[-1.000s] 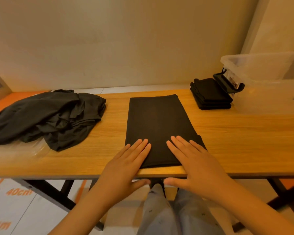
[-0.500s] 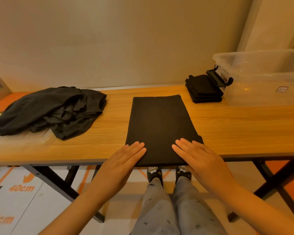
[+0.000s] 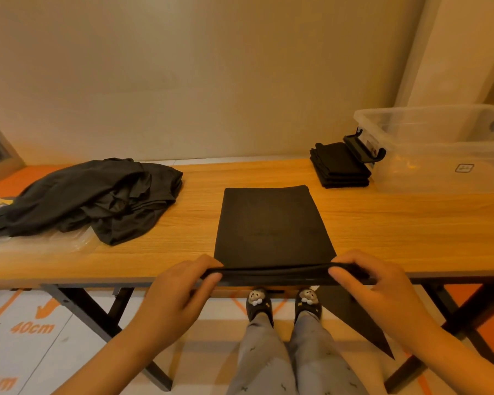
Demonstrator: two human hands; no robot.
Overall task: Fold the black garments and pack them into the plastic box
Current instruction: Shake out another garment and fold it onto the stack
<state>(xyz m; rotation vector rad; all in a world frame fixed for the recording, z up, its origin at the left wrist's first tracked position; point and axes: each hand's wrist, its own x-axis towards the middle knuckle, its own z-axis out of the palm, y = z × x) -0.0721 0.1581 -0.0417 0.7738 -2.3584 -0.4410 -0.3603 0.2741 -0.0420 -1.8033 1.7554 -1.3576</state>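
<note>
Black garment (image 3: 273, 226): a smooth, matte rectangle of cloth, folded flat on the wooden table (image 3: 405, 223), its near hem raised off the table's front edge into a taut, thin band.

Left hand (image 3: 180, 292) and right hand (image 3: 380, 286): each pinches one end of that raised hem, thumb on the near side and curled fingers wrapped over the top. The fingertips are hidden behind the cloth.

Right of the garment and further back lies a neat stack of folded garments (image 3: 340, 166), square-edged and layered; the number of pieces is hard to make out. Just beyond that stack stands the plastic box (image 3: 439, 155), clear and rounded at the corners, with a black latch (image 3: 365, 151) on its end; its far right side is cut off by the frame.

Left of the garment sits a heap of unfolded garments (image 3: 97, 195), creased and slightly glossy, resting partly on crinkled clear film (image 3: 54, 243). The heap's left end runs out of view.

Below the garment, under the table, are grey trousers and dark slippers (image 3: 258, 305) with plush animal faces.
</note>
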